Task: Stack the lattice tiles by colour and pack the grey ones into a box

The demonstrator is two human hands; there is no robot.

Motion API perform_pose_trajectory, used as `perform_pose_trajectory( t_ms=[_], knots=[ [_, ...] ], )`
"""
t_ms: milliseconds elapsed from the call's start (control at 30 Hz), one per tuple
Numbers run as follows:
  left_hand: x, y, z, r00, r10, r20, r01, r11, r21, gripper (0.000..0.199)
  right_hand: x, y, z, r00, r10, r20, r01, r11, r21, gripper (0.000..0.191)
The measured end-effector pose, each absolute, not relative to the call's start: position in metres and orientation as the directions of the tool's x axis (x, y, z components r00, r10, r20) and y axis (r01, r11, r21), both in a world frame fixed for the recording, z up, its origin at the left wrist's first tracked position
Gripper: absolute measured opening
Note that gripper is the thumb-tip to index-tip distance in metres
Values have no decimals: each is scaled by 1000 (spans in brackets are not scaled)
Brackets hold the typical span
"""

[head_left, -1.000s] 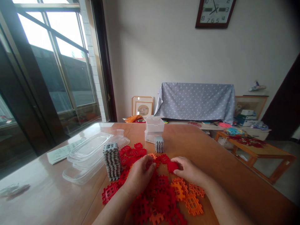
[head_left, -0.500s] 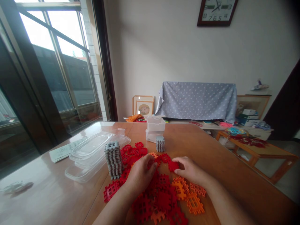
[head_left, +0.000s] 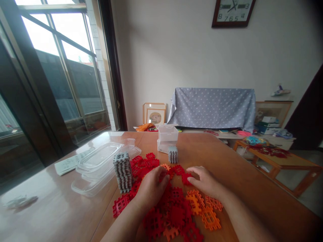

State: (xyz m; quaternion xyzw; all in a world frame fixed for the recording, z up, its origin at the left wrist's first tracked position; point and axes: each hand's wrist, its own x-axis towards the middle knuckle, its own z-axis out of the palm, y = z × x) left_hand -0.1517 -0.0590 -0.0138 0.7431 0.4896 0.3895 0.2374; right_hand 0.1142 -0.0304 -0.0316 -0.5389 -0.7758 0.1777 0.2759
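Note:
A heap of red interlocking plastic tiles (head_left: 176,215) with toothed edges lies in front of me. My left hand (head_left: 154,185) is over the heap, its fingers curled down and its thumb bent in; the fingertips and whatever they grip are hidden. My right hand (head_left: 203,179) is open at the heap's right side, fingers and thumb apart, right beside a solid red tile (head_left: 186,178). Orange tiles (head_left: 210,218) lie below that hand. A tall stack of grey tiles (head_left: 122,173) stands left of my left hand, and a shorter grey stack (head_left: 173,155) stands farther back.
Clear plastic lids and containers (head_left: 98,161) lie on the left of the wooden table (head_left: 214,151), beside a paper sheet (head_left: 69,164). Two small translucent boxes (head_left: 167,134) are stacked at the back. A small plastic-wrapped bundle (head_left: 20,202) sits far left.
My right hand has loosened from the solid red tile, its fingers spreading and drawing slightly away. My left hand stays in nearly the same place. The view has shifted very slightly.

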Motion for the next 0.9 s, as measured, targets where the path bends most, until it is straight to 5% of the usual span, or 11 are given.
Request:
perform_pose_trajectory(
  t_ms=[367, 567, 900],
  knots=[
    [-157, -72, 2, 485, 835, 259, 677, -546, 493, 23, 101, -43, -27, -279, 884, 375, 725, 450, -522, 29],
    [-153, -83, 3, 653, 743, 151, 601, -629, 493, 75, 95, -62, -14, -317, 909, 272, 686, 418, -595, 19],
    [-140, -89, -11, 732, 679, 46, 595, -671, 442, 50, 100, -62, -19, -296, 944, 149, 684, 318, -657, 21]
  ],
)
